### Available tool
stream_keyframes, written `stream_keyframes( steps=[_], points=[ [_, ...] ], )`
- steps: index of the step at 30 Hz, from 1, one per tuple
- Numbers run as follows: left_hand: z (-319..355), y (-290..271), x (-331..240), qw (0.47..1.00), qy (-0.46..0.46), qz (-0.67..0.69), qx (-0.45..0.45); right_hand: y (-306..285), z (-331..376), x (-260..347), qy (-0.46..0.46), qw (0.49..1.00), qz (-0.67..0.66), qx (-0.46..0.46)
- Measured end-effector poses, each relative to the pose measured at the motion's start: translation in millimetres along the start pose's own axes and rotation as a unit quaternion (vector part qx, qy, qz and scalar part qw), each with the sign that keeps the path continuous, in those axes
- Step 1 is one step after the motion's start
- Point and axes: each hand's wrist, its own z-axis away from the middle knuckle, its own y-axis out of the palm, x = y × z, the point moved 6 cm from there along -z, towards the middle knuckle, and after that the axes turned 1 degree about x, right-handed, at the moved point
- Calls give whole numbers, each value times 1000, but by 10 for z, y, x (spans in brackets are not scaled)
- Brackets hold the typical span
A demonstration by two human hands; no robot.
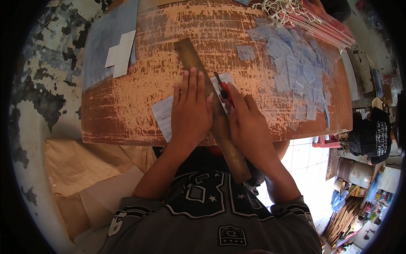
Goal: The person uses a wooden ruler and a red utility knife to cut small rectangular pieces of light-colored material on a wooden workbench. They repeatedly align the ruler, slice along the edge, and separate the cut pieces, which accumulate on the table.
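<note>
My left hand [191, 108] lies flat, fingers together, pressing a long brown wooden ruler [213, 110] down onto a pale grey sheet [163, 115] on the worn orange board [139, 84]. My right hand [249, 125] is closed around a red and black cutter [223, 89], whose tip rests along the ruler's right edge on the sheet. The ruler runs diagonally from the board's middle back over its near edge toward my lap.
Several small cut grey squares [296, 63] are heaped at the board's right. A larger grey sheet with white squares [120, 53] lies at the back left. Red-edged strips and white cord [296, 12] sit at the far right. Brown paper [89, 169] lies on the floor left.
</note>
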Motion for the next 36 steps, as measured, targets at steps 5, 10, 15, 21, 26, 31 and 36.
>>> stream_keyframes(
  steps=[5,10,15,21,26,31,36],
  points=[
    [-14,-23,-10,1000,-1,5,-1,51,-12,40,8,999,37,24],
    [2,-26,0,1000,-3,7,-4,40,-2,115,-7,997,67,48],
    [3,-11,-9,1000,-1,10,-8,33,-6,109,-17,995,85,55],
    [11,5,1,1000,2,5,-6,21,80,73,-35,990,104,87],
    [9,22,-6,1000,-1,-2,-7,-85,452,114,-12,984,131,121],
    [21,29,5,1000,-3,-8,-7,-184,854,90,-38,984,148,91],
    [21,46,14,1000,2,-15,-4,-377,982,84,-13,986,123,111]
  ],
)
